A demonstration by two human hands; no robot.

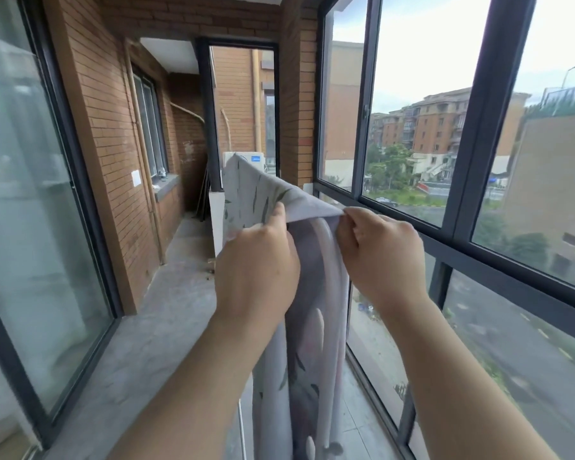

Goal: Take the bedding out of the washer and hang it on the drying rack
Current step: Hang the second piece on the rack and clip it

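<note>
A pale grey bedding sheet printed with green leaves hangs lengthwise down the middle of the balcony, draped over something it hides. Its near end falls in folds to the floor between my forearms. My left hand pinches the top edge on the left side, fingers closed on the cloth. My right hand grips the corner fold just to the right, thumb and fingers shut on it. A thin white bar of the drying rack shows low beside the hanging cloth. The washer is not in view.
A narrow balcony with a grey concrete floor. Glass sliding doors line the left, dark-framed windows the right. A brick wall and a white air-conditioner unit stand at the far end behind a low white wall.
</note>
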